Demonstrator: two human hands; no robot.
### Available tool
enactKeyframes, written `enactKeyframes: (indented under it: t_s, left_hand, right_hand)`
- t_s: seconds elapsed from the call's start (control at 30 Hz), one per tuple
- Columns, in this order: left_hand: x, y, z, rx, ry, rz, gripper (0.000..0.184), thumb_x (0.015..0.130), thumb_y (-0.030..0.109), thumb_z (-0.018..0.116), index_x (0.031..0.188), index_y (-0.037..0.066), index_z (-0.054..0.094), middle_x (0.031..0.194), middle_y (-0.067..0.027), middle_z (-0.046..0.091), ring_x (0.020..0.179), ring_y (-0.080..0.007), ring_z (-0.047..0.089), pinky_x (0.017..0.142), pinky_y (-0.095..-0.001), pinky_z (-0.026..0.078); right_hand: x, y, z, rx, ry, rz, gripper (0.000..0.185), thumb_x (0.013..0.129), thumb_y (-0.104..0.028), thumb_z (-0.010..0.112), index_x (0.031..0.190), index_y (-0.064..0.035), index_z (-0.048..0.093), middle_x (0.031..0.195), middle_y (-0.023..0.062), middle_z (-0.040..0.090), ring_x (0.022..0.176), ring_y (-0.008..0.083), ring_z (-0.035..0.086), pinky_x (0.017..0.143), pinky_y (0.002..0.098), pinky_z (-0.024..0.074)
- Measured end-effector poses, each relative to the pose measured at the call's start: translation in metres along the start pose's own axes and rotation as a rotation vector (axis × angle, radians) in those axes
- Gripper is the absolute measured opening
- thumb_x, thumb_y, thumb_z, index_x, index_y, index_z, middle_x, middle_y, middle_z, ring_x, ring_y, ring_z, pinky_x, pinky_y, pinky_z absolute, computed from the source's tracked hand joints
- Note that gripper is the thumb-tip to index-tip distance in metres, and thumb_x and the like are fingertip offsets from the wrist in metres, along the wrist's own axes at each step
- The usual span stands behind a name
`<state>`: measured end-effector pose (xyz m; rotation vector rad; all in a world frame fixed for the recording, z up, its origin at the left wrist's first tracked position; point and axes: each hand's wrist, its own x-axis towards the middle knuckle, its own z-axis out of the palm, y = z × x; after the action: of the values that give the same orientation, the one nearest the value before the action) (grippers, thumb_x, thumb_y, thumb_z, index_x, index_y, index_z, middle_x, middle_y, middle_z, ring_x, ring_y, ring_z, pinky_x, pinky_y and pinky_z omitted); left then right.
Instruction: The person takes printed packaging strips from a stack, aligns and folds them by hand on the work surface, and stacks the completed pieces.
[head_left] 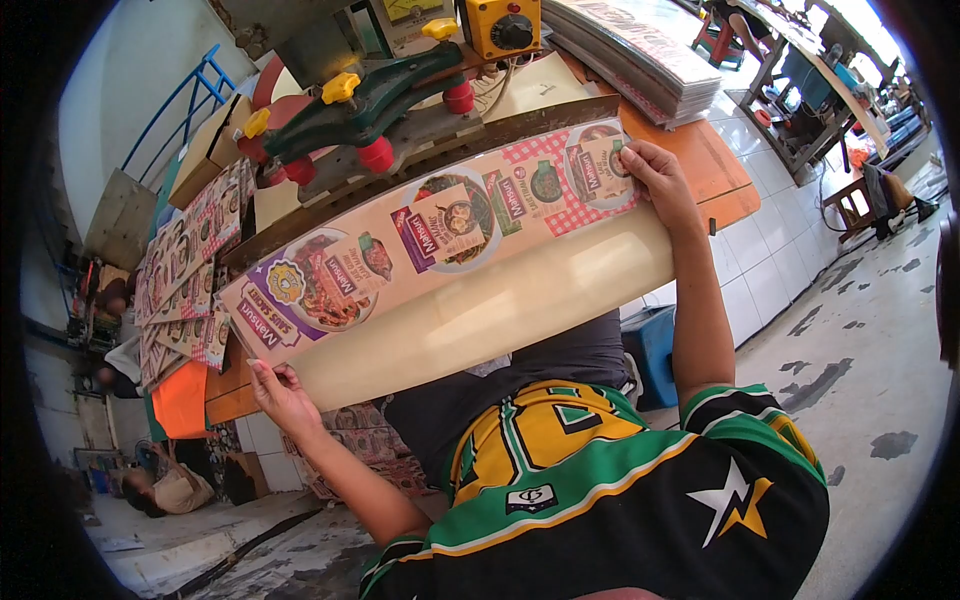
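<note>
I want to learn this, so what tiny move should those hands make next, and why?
Perhaps the left hand and right hand could ease the long, shiny, plastic-looking sheet printed with food pictures slightly forward: they pinch its two ends, and its far edge runs beside the straight, dark brown strip near the green machine arm with red feet.

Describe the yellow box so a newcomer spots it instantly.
Start from the long printed sheet; beyond it is a dark green frame with red feet. The yellow box sits by the frame's upper right end. Unlike the small yellow knobs on the frame, it is boxy and has a round black dial.
</note>
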<state>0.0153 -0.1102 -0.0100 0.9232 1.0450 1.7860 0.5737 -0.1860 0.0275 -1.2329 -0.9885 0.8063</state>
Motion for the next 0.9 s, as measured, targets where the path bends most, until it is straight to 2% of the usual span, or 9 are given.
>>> enactKeyframes:
  t_s: [0.27, 0.57, 0.77, 0.9]
  left_hand:
    - [0.003, -0.002, -0.002, -0.007, 0.040, -0.021, 0.028, 0.104, 0.032, 0.059, 0.096, 0.006, 0.059, 0.077, 0.0033, 0.051, 0.069, -0.0058, 0.045, 0.063, -0.0216, 0.040]
    - [0.002, 0.003, 0.001, 0.038, 0.070, -0.032, 0.027, 0.105, 0.032, 0.057, 0.098, 0.006, 0.059, 0.076, 0.0039, 0.050, 0.067, -0.0043, 0.044, 0.060, -0.0202, 0.037]
    - [0.000, 0.007, 0.007, 0.047, 0.096, -0.031, 0.028, 0.104, 0.033, 0.058, 0.098, 0.006, 0.060, 0.076, 0.0039, 0.051, 0.065, -0.0033, 0.044, 0.058, -0.0187, 0.036]
    - [0.000, 0.008, 0.007, 0.029, 0.093, -0.040, 0.027, 0.104, 0.033, 0.059, 0.098, 0.006, 0.061, 0.076, 0.0039, 0.052, 0.065, -0.0033, 0.044, 0.058, -0.0185, 0.037]
  right_hand:
    - [0.003, 0.006, -0.007, -0.152, -0.011, -0.038, 0.026, 0.102, -0.032, 0.062, 0.093, -0.0081, 0.067, 0.076, -0.0108, 0.055, 0.061, -0.0034, 0.040, 0.053, 0.0162, 0.0285]
    - [0.001, -0.002, -0.003, -0.101, -0.029, 0.008, 0.028, 0.101, -0.032, 0.062, 0.091, -0.0071, 0.068, 0.073, -0.0113, 0.053, 0.059, -0.0025, 0.037, 0.052, 0.0181, 0.0251]
    - [0.002, -0.002, 0.001, 0.030, -0.051, 0.027, 0.028, 0.101, -0.032, 0.062, 0.092, -0.0061, 0.068, 0.074, -0.0107, 0.055, 0.060, -0.0028, 0.041, 0.052, 0.0174, 0.0289]
    - [0.001, -0.006, 0.000, 0.003, -0.064, 0.029, 0.027, 0.101, -0.031, 0.063, 0.093, -0.0055, 0.068, 0.075, -0.0102, 0.056, 0.061, -0.0027, 0.044, 0.053, 0.0167, 0.0310]
